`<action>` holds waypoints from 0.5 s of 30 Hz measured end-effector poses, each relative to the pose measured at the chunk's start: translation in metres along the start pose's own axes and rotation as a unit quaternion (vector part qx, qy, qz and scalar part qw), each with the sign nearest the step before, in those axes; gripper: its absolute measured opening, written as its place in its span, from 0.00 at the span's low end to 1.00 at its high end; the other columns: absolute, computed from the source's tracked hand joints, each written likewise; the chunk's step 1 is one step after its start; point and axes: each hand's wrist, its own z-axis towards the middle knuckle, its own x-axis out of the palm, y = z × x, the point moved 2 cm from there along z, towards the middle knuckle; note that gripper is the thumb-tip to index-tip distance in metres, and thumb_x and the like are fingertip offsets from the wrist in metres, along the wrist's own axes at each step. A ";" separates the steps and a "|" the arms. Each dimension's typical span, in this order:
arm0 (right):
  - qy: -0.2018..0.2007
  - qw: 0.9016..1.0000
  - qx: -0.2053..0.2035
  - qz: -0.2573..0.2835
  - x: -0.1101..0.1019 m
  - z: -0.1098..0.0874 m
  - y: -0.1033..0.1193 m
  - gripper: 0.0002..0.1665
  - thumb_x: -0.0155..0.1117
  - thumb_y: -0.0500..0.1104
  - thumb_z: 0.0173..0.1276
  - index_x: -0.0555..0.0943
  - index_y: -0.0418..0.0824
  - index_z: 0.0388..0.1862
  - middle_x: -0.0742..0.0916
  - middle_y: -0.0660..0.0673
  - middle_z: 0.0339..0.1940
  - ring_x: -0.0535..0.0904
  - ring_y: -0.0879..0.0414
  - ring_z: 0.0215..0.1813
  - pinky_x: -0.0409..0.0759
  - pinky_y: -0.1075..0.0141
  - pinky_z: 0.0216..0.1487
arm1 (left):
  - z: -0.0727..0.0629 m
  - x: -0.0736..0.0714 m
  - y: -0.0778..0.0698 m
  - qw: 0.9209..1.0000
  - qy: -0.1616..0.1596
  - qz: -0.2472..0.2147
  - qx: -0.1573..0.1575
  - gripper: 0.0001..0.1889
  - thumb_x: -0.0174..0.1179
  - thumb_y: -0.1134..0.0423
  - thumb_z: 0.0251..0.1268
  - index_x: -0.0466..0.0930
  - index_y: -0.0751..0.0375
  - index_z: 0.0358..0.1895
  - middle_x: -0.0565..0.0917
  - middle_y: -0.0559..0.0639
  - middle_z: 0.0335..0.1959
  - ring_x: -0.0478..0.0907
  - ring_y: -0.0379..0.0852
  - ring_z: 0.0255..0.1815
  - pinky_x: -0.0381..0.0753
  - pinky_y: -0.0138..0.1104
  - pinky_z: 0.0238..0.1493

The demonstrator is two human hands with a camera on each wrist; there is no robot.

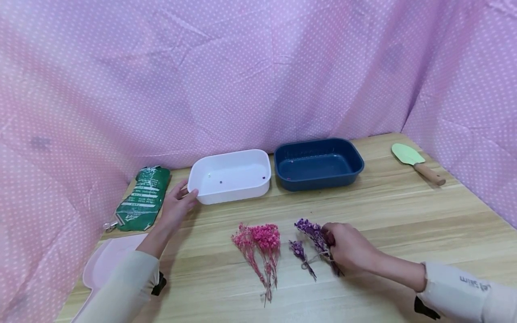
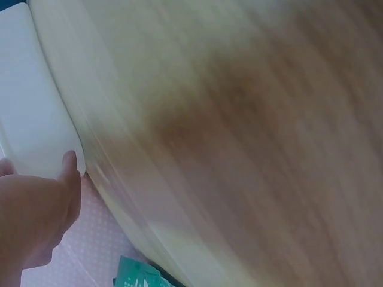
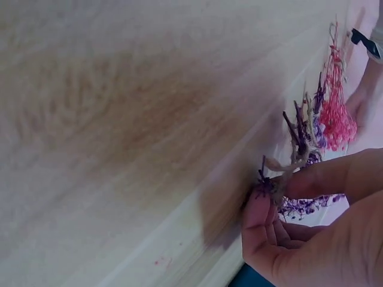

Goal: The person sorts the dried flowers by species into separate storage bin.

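Note:
At the near left corner of the white tub (image 1: pixel 234 196), my left hand (image 1: pixel 177 204) touches the outside, its thumb along the front wall and its fingers at the left side. The same hand (image 2: pixel 36 209) appears by the tub (image 2: pixel 36 107) in the left wrist view. My right hand (image 1: pixel 349 246) pinches a purple dried flower bunch (image 1: pixel 313 231) near the tabletop; thumb and fingertips meet on it in the right wrist view. A smaller purple sprig (image 1: pixel 298 249) lies just left, with twine around the stems. Pink dried flowers (image 1: pixel 264 237) lie further left.
A dark blue tub (image 1: pixel 319 183) stands right of the white one. Several tiny bits lie in the tubs. A green bag (image 1: pixel 141 202) with a metal clip and a pale pink board (image 1: pixel 115 258) are at left. A green-bladed trowel (image 1: pixel 408 154) lies far right. Pink dotted cloth (image 1: pixel 242 80) hangs behind.

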 end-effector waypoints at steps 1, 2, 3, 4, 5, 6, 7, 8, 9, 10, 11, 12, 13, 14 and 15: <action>0.004 1.000 0.010 0.011 -0.001 0.001 -0.001 0.19 0.55 0.20 0.45 0.80 0.36 0.34 0.78 0.50 0.22 0.73 0.59 0.26 0.75 0.69 0.26 | 0.000 0.000 0.000 1.000 0.001 0.000 0.000 0.35 0.55 0.56 0.72 0.50 0.52 0.77 0.63 0.63 0.70 0.68 0.57 0.64 0.73 0.43 0.63; 0.010 0.999 0.020 0.025 -0.002 0.002 -0.001 0.20 0.56 0.20 0.45 0.81 0.35 0.36 0.79 0.50 0.24 0.73 0.58 0.27 0.77 0.68 0.27 | 0.000 0.000 0.000 1.000 0.002 0.002 0.000 0.35 0.55 0.56 0.72 0.50 0.51 0.77 0.63 0.63 0.70 0.68 0.58 0.65 0.73 0.43 0.63; 0.020 0.998 0.034 0.042 -0.003 0.003 -0.002 0.19 0.56 0.20 0.46 0.81 0.34 0.36 0.80 0.49 0.24 0.74 0.57 0.28 0.78 0.67 0.28 | 0.000 0.000 0.000 1.000 0.004 0.003 -0.001 0.35 0.55 0.56 0.72 0.50 0.51 0.77 0.63 0.63 0.70 0.68 0.58 0.65 0.73 0.43 0.63; 0.030 0.997 0.045 0.060 -0.004 0.004 -0.002 0.17 0.57 0.20 0.47 0.81 0.34 0.35 0.80 0.48 0.24 0.74 0.57 0.28 0.77 0.67 0.28 | 0.000 -0.001 0.000 1.000 0.004 0.003 0.000 0.35 0.55 0.56 0.72 0.50 0.51 0.77 0.63 0.63 0.70 0.68 0.58 0.65 0.73 0.43 0.63; 0.038 0.995 0.055 0.077 -0.005 0.005 -0.003 0.17 0.57 0.21 0.48 0.81 0.32 0.36 0.80 0.48 0.24 0.74 0.57 0.29 0.78 0.67 0.29 | 0.000 -0.001 0.001 1.000 0.004 0.002 -0.001 0.35 0.55 0.56 0.71 0.50 0.51 0.77 0.64 0.63 0.70 0.69 0.58 0.65 0.73 0.43 0.63; 0.048 0.992 0.065 0.096 -0.006 0.006 -0.004 0.16 0.58 0.21 0.48 0.81 0.32 0.36 0.80 0.47 0.25 0.74 0.57 0.29 0.78 0.67 0.29 | 0.001 -0.001 0.001 1.000 0.004 0.002 -0.001 0.36 0.56 0.55 0.71 0.50 0.52 0.77 0.64 0.63 0.70 0.69 0.58 0.64 0.73 0.43 0.63; 0.058 0.988 0.076 0.120 -0.006 0.006 -0.005 0.15 0.59 0.21 0.48 0.81 0.31 0.35 0.80 0.47 0.24 0.74 0.57 0.29 0.77 0.68 0.29 | 0.001 -0.001 0.002 1.000 0.003 0.003 -0.003 0.36 0.56 0.55 0.71 0.50 0.51 0.77 0.64 0.63 0.70 0.69 0.58 0.64 0.73 0.43 0.63; 0.070 0.983 0.088 0.147 -0.007 0.007 -0.006 0.15 0.59 0.20 0.48 0.80 0.30 0.35 0.79 0.46 0.24 0.75 0.56 0.28 0.77 0.68 0.28 | 0.001 -0.001 0.002 1.000 0.003 0.003 -0.003 0.36 0.56 0.55 0.71 0.50 0.52 0.77 0.64 0.63 0.70 0.69 0.58 0.64 0.74 0.43 0.63; 0.080 0.977 0.100 0.172 -0.007 0.007 -0.006 0.15 0.59 0.20 0.47 0.80 0.29 0.35 0.79 0.46 0.23 0.75 0.56 0.28 0.76 0.68 0.27 | 0.002 -0.001 0.002 1.000 0.003 0.002 -0.004 0.36 0.56 0.55 0.71 0.50 0.52 0.77 0.64 0.63 0.69 0.69 0.57 0.64 0.74 0.42 0.63; 0.089 0.971 0.106 0.195 -0.007 0.008 -0.007 0.15 0.60 0.19 0.47 0.80 0.28 0.36 0.79 0.46 0.22 0.75 0.57 0.28 0.76 0.68 0.26 | 0.002 -0.001 0.003 1.000 0.003 0.001 -0.005 0.36 0.56 0.55 0.70 0.50 0.52 0.77 0.65 0.63 0.69 0.70 0.57 0.64 0.74 0.42 0.62; 0.097 0.964 0.116 0.218 -0.008 0.008 -0.008 0.15 0.61 0.19 0.47 0.79 0.28 0.36 0.79 0.46 0.21 0.75 0.57 0.27 0.75 0.68 0.25 | 0.002 -0.001 0.003 1.000 0.003 0.002 -0.006 0.36 0.57 0.55 0.70 0.51 0.52 0.77 0.65 0.62 0.69 0.70 0.57 0.64 0.74 0.42 0.62; 0.105 0.957 0.125 0.240 -0.008 0.008 -0.009 0.15 0.62 0.19 0.47 0.79 0.27 0.37 0.79 0.46 0.21 0.75 0.57 0.27 0.76 0.68 0.25 | 0.003 -0.001 0.003 1.000 0.004 0.003 -0.006 0.36 0.57 0.55 0.70 0.51 0.52 0.77 0.64 0.63 0.70 0.69 0.57 0.64 0.74 0.42 0.62; 0.111 0.951 0.132 0.256 -0.008 0.009 -0.009 0.16 0.62 0.19 0.48 0.79 0.27 0.37 0.80 0.46 0.21 0.76 0.57 0.27 0.76 0.67 0.24 | 0.003 -0.001 0.003 1.000 0.004 0.003 -0.006 0.36 0.57 0.55 0.70 0.51 0.53 0.77 0.64 0.63 0.69 0.70 0.57 0.64 0.75 0.42 0.62; 0.116 0.946 0.138 0.269 -0.008 0.009 -0.010 0.16 0.63 0.19 0.48 0.79 0.26 0.38 0.80 0.46 0.21 0.76 0.57 0.27 0.76 0.67 0.24 | 0.003 -0.001 0.003 1.000 0.005 0.002 -0.005 0.36 0.57 0.54 0.70 0.51 0.53 0.77 0.64 0.63 0.70 0.69 0.57 0.64 0.75 0.41 0.62; 0.119 0.943 0.140 0.276 -0.009 0.009 -0.011 0.16 0.64 0.20 0.49 0.79 0.27 0.39 0.81 0.46 0.21 0.76 0.57 0.27 0.76 0.66 0.24 | 0.004 -0.001 0.003 1.000 0.005 0.003 -0.006 0.36 0.57 0.54 0.70 0.51 0.52 0.77 0.64 0.62 0.70 0.70 0.57 0.64 0.75 0.41 0.62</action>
